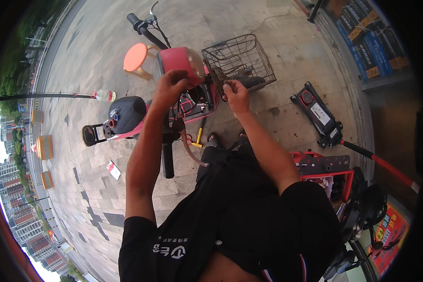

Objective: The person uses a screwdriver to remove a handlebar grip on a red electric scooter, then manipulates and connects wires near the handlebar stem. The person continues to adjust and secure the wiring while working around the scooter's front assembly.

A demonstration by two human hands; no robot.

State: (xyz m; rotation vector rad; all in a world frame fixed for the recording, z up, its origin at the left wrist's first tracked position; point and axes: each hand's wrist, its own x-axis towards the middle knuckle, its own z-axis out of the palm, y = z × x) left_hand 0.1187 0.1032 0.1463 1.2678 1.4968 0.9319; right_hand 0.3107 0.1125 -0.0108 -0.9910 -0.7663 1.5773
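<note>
A pink-red electric scooter's front housing with a clear headlight lens stands before me, its lower part open with red and dark wires showing. My left hand has its fingers bent over the lower edge of this housing, thumb underneath. My right hand is closed in a pinch beside the wire basket at the scooter's front. A small dark thing shows at its fingertips, too small to name. The near handlebar grip hangs below my left forearm.
An orange stool stands beyond the scooter. A yellow-handled hammer lies by my feet. On the right are a floor jack with a red handle and a red toolbox. Blue battery boxes are stacked at far right.
</note>
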